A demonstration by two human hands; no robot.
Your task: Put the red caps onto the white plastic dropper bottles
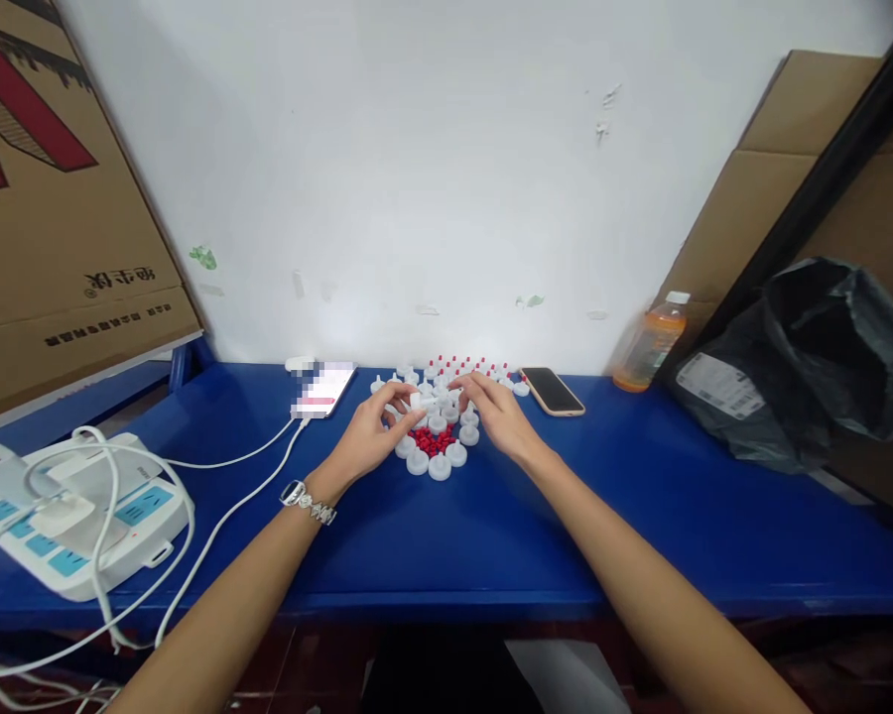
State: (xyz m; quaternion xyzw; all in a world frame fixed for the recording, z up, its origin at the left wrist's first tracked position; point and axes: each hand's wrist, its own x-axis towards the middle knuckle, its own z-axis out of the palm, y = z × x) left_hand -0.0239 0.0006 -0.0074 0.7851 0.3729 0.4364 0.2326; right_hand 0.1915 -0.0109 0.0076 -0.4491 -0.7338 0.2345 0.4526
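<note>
My left hand (376, 428) pinches a white plastic nozzle cap (418, 401) above the middle of the blue table, its narrow end pointing right. Close by on the right, my right hand (500, 416) has its fingertips drawn together near that narrow end; what they hold is too small to make out. Below both hands lies a pile of small red tips (433, 442), ringed by several translucent white nozzle caps (440, 466). Behind the hands, more white caps stand upright, many with red tips (467, 363) on them. My fingers partly cover the middle of this group.
A phone with a lit screen (328, 389) lies at left, cabled towards a white power strip (111, 526). At right are a dark phone (553, 391), an orange drink bottle (651, 342) and a black plastic bag (781, 367). A cardboard box (66, 228) stands at left.
</note>
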